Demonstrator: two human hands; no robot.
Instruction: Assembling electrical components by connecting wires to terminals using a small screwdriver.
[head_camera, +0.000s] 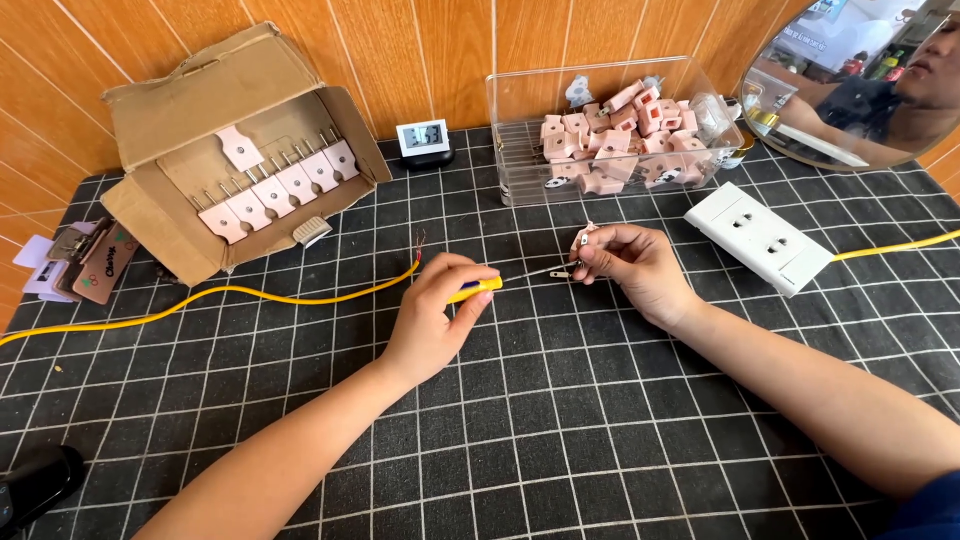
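My left hand (432, 315) is closed around a yellow-handled screwdriver (478, 289), whose thin metal shaft points right. My right hand (632, 265) pinches a small pink plug part (583, 240) with metal prongs, held just above the black gridded mat (560, 420). The screwdriver tip meets the plug part between the two hands. A yellow cable (230, 293) with bared wire ends lies just left of my left hand.
An open cardboard box (200, 120) holding a row of pink plug parts stands at the back left. A clear bin (520, 150) of pink parts, a small digital clock (421, 137), a white wall socket (757, 237) and a round mirror (860, 80) sit behind.
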